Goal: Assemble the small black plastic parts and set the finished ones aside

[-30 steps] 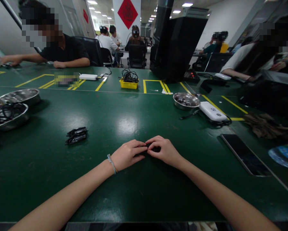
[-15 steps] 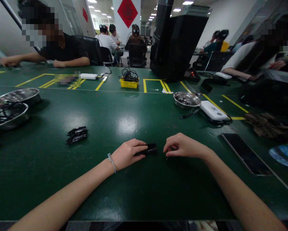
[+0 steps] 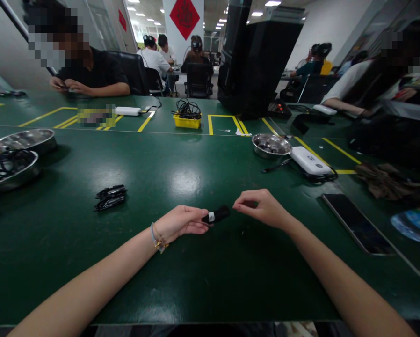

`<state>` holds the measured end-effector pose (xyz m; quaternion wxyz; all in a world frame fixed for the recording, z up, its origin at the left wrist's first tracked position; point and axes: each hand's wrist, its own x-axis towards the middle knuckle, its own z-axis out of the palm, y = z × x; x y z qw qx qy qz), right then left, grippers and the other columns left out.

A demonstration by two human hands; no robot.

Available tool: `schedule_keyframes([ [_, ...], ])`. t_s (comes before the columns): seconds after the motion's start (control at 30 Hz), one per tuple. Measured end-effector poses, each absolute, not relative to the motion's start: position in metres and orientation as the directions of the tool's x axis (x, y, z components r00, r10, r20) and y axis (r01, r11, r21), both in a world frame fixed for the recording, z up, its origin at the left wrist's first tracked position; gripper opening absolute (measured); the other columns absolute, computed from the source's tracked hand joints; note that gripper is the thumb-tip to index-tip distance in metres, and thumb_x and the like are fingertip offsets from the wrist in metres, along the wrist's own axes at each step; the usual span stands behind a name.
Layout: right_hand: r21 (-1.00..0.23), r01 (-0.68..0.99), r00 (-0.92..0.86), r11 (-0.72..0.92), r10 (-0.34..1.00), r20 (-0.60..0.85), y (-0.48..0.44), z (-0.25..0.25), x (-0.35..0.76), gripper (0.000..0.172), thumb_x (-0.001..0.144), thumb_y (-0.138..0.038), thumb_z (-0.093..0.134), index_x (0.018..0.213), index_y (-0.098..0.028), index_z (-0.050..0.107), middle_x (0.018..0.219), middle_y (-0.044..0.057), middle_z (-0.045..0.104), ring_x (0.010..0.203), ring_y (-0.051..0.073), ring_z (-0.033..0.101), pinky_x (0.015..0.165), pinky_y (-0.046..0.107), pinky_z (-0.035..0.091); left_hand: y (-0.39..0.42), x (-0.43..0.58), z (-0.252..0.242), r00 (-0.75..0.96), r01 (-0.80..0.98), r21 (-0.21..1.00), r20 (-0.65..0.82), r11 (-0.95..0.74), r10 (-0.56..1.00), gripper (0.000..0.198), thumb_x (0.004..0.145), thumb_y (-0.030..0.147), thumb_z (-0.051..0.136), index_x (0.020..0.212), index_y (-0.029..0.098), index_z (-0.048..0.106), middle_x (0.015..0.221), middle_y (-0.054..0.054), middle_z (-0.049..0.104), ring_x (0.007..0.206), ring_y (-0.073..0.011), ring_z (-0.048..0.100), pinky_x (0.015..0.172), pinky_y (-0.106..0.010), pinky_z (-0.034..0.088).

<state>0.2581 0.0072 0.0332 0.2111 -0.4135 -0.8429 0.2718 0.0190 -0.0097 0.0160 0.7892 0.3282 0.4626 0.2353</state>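
A short black bundle with a white label [image 3: 211,216], possibly a folded cable, is gripped by my left hand [image 3: 182,219], thumb on top and fingers beneath. Its far end points right, raised slightly off the green table [image 3: 182,281]. Just beyond that end is my right hand [image 3: 257,204], its thumb and forefinger pinched together and apart from the bundle. Whether anything tiny sits in that pinch cannot be seen. A tiny pale speck [image 3: 242,232] lies on the table below it. Left of my left hand rest several shiny black bundles [image 3: 110,197] in a small pile.
Two steel bowls [image 3: 24,140] stand at the left, the nearer holding black cables. A third steel bowl [image 3: 271,146], a white power bank [image 3: 310,160] and a phone [image 3: 357,223] are on the right. A yellow tray [image 3: 187,121] of cables stands further back. Other people sit around.
My left hand has turned over and now holds the bundle with its white label showing. My right hand has moved slightly up and left, uncovering the speck. The co-worker's hands at left came together.
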Motion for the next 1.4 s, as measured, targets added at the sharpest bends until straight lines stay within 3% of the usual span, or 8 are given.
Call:
schedule_keyframes([
  [0.23, -0.678, 0.583, -0.497, 0.447, 0.857, 0.137, 0.006, 0.026, 0.252, 0.021, 0.079, -0.032, 0.052, 0.076, -0.016, 0.065, 0.065, 0.001, 0.061, 0.054, 0.009, 0.05, 0.05, 0.021, 0.037, -0.008, 0.017, 0.022, 0.478, -0.184, 0.701, -0.549, 0.689, 0.686, 0.018, 0.08, 0.019, 0.056, 0.081, 0.004, 0.065, 0.078, -0.015, 0.067, 0.057, -0.0103, 0.064, 0.058, -0.015, 0.053],
  [0.37, -0.683, 0.584, -0.479, 0.438, 0.866, 0.146, 0.003, 0.019, 0.24, 0.02, 0.079, -0.031, 0.051, 0.08, -0.017, 0.065, 0.073, 0.002, 0.063, 0.059, 0.01, 0.052, 0.054, 0.022, 0.039, -0.001, 0.011, 0.025, 0.277, -0.269, 0.835, -0.41, 0.479, 0.869, 0.013, 0.075, 0.015, 0.061, 0.083, 0.006, 0.066, 0.077, -0.01, 0.068, 0.06, -0.0095, 0.063, 0.06, -0.015, 0.053],
  [0.5, -0.661, 0.61, -0.464, 0.437, 0.873, 0.149, 0.007, 0.005, 0.225, 0.019, 0.077, -0.03, 0.055, 0.089, -0.018, 0.064, 0.075, 0.001, 0.06, 0.058, 0.009, 0.048, 0.055, 0.022, 0.039, 0.006, 0.003, 0.027, 0.127, -0.18, 0.951, -0.23, 0.25, 0.965, 0.027, 0.067, 0.019, 0.069, 0.091, 0.008, 0.065, 0.076, -0.007, 0.068, 0.063, -0.01, 0.064, 0.065, -0.018, 0.053],
  [0.7, -0.614, 0.637, -0.429, 0.466, 0.876, 0.219, 0.037, -0.011, 0.203, 0.021, 0.078, -0.029, 0.053, 0.092, -0.017, 0.063, 0.077, 0.002, 0.059, 0.056, 0.008, 0.046, 0.06, 0.023, 0.039, 0.016, -0.019, 0.046, -0.064, -0.26, 0.965, -0.063, 0.044, 0.996, 0.028, 0.063, 0.02, 0.07, 0.088, 0.007, 0.066, 0.076, -0.006, 0.068, 0.061, -0.01, 0.063, 0.064, -0.019, 0.052],
  [0.8, -0.568, 0.654, -0.38, 0.5, 0.866, 0.326, 0.073, -0.015, 0.184, 0.021, 0.078, -0.027, 0.052, 0.093, -0.017, 0.063, 0.093, 0.006, 0.058, 0.075, 0.013, 0.052, 0.073, 0.027, 0.041, 0.024, -0.032, 0.051, -0.178, -0.341, 0.939, -0.025, -0.037, 0.984, 0.021, 0.065, 0.019, 0.067, 0.083, 0.007, 0.066, 0.075, -0.005, 0.067, 0.059, -0.008, 0.061, 0.06, -0.016, 0.052],
  [0.9, -0.511, 0.708, -0.351, 0.487, 0.871, 0.343, 0.116, -0.017, 0.162, 0.023, 0.075, -0.025, 0.055, 0.096, -0.018, 0.063, 0.103, 0.007, 0.056, 0.093, 0.017, 0.05, 0.082, 0.029, 0.038, 0.031, -0.041, 0.048, -0.209, -0.39, 0.92, -0.051, -0.035, 0.977, 0.017, 0.066, 0.018, 0.066, 0.081, 0.008, 0.066, 0.074, -0.005, 0.066, 0.058, -0.007, 0.06, 0.058, -0.015, 0.051],
  [1.1, -0.552, 0.74, -0.325, 0.385, 0.923, 0.207, 0.165, -0.012, 0.153, 0.015, 0.069, -0.028, 0.062, 0.075, -0.016, 0.07, 0.074, 0.004, 0.063, 0.069, 0.014, 0.055, 0.066, 0.025, 0.041, 0.035, -0.047, 0.041, -0.206, -0.425, 0.905, -0.104, 0.007, 0.973, 0.016, 0.067, 0.018, 0.065, 0.08, 0.009, 0.065, 0.075, -0.004, 0.066, 0.059, -0.0073, 0.06, 0.06, -0.016, 0.051],
  [1.4, -0.591, 0.764, -0.243, 0.259, 0.964, 0.108, 0.168, -0.01, 0.175, 0.024, 0.066, -0.029, 0.064, 0.085, -0.015, 0.067, 0.075, 0.003, 0.067, 0.067, 0.012, 0.06, 0.066, 0.022, 0.044, 0.027, -0.034, 0.038, -0.1, -0.419, 0.906, -0.115, 0.063, 0.988, 0.022, 0.066, 0.018, 0.067, 0.085, 0.006, 0.066, 0.072, -0.005, 0.066, 0.056, -0.0072, 0.06, 0.057, -0.015, 0.051],
])
